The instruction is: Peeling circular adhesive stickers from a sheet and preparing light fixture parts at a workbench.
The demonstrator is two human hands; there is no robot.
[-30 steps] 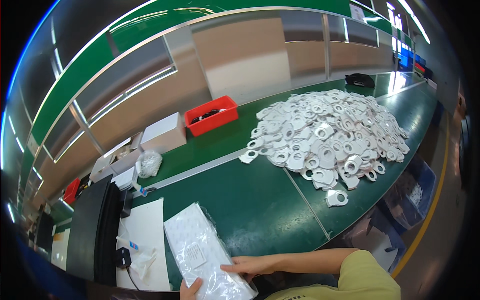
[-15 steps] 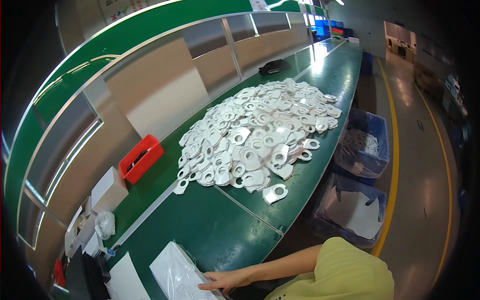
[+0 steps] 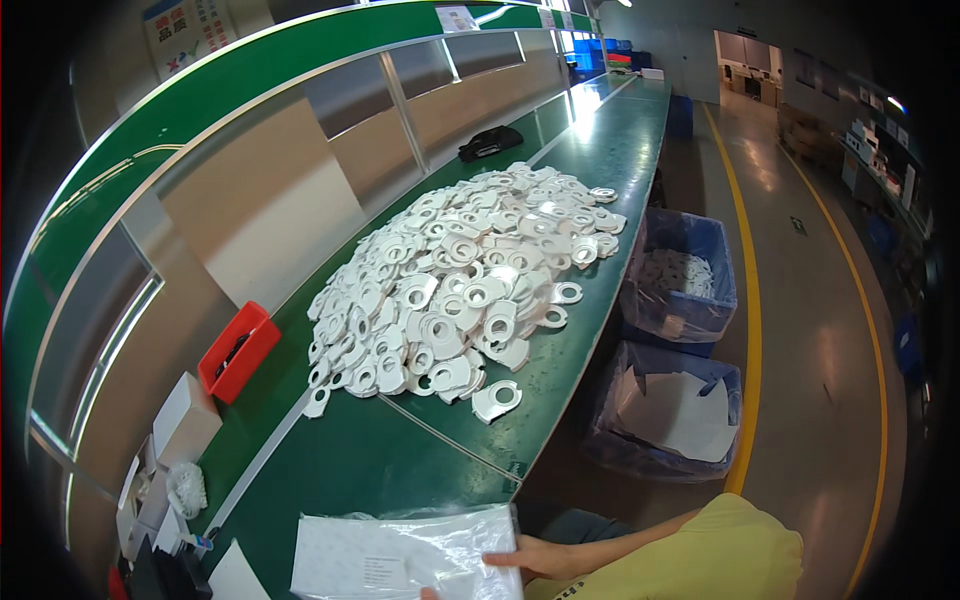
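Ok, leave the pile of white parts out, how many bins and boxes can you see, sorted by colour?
Blue bins beside the bench: 2, far one, near one
Red bin: 1
White box: 1
Total: 4

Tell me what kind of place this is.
Most likely a factory assembly line. A long green workbench carries a big heap of identical white plastic parts, and blue bins lined with bags stand on the floor beside it.
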